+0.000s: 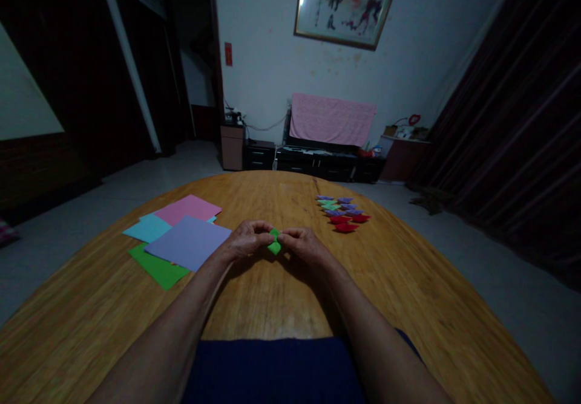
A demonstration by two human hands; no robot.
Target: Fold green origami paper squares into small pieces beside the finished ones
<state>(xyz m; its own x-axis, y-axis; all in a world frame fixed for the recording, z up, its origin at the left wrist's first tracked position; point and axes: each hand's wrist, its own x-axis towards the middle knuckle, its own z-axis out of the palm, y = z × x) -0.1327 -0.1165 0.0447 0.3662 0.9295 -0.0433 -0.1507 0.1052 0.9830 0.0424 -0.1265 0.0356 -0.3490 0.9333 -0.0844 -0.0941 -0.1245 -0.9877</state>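
Observation:
A small piece of folded green paper [275,248] is held between my two hands, just above the middle of the table. My left hand [249,237] pinches its left side between thumb and fingers. From the other side my right hand [302,242] grips it the same way, with the thumb on the near face. Fingertips cover part of the paper, so its full shape is hidden. Left of my left hand lie loose sheets: a purple sheet [188,244], a pink sheet [189,209], a light blue sheet [146,230] and a green sheet [158,268].
Several small folded paper boats stand in rows at the right, among them a red boat [345,228] and a purple boat [345,200]. They rest on a round wooden table [399,283]. Beyond it are a low black cabinet [313,165] and a pink cloth [333,120].

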